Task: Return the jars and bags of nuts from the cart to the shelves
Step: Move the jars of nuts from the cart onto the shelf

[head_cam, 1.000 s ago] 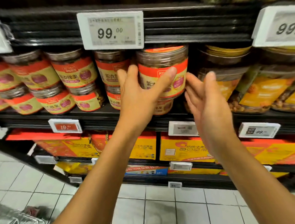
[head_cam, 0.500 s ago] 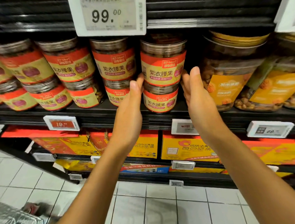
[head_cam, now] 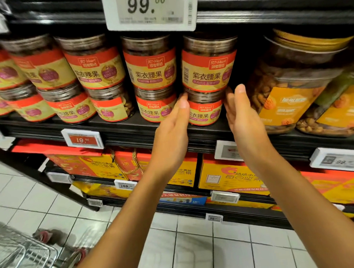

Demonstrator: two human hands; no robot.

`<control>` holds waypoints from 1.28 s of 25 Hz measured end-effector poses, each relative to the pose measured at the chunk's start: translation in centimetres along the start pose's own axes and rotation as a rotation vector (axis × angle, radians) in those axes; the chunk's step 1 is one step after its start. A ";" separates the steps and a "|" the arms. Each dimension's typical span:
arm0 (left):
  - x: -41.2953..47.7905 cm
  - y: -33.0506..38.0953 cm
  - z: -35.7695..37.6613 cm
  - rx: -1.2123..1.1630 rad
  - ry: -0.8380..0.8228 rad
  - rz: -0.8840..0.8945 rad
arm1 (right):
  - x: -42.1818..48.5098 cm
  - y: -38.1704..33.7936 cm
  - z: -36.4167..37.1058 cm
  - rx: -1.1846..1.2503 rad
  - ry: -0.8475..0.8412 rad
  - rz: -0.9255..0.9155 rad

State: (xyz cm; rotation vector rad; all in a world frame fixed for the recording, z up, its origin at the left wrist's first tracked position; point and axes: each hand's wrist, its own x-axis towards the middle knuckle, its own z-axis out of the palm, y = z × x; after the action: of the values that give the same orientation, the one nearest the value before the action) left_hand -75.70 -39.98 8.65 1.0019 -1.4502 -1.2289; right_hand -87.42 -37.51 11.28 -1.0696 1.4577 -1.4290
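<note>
The jar (head_cam: 208, 65) is now sitting upright on top of a lower jar (head_cam: 205, 110) on the shelf (head_cam: 119, 126), just above the fingertips of both hands. A second ago the left hand (head_cam: 172, 132) was wrapping round it and carrying it up to the stack. Now neither hand is holding it.

Both hands are sliding down and are flanking the lower jar instead. The left fingers (head_cam: 182, 105) are lying straight and pressed together, their tips reaching the seam where the two jars meet. The right hand (head_cam: 244, 118) is standing edge-on on the other side, its fingers (head_cam: 238, 94) also straight and together. Whether either hand is actually touching the lower jar, I cannot tell.

To the left of the left fingers a neighbouring stack (head_cam: 152, 82) is standing close by. To the right of the right fingers a big tub (head_cam: 295, 82) is filling the shelf.

The jar is looking level and square on its stack, so this placement is probably finished. The hands are likely steadying the stack before going back to the cart (head_cam: 21, 260), which is waiting below the left forearm.
</note>
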 end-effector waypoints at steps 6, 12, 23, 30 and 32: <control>-2.4 -0.7 -3.8 -0.021 0.394 -0.042 | -3.6 2.1 3.4 0.070 -0.147 -0.062; 1.6 -0.2 -5.6 0.035 0.394 -0.111 | 0.2 1.5 8.9 -0.067 0.025 -0.012; 0.7 -1.1 -7.3 0.014 0.266 -0.077 | -0.8 2.3 11.0 -0.080 0.145 0.023; -0.8 -1.0 -7.0 0.013 0.387 -0.084 | -1.9 1.7 7.6 -0.080 0.164 -0.067; -1.9 -0.8 -4.9 0.037 0.329 -0.071 | -2.2 1.7 4.4 -0.111 0.332 -0.176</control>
State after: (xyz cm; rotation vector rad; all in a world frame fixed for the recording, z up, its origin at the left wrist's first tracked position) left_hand -70.46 -39.25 7.80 1.2268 -1.1920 -1.0321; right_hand -82.62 -36.76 9.41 -1.0883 1.7280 -1.7313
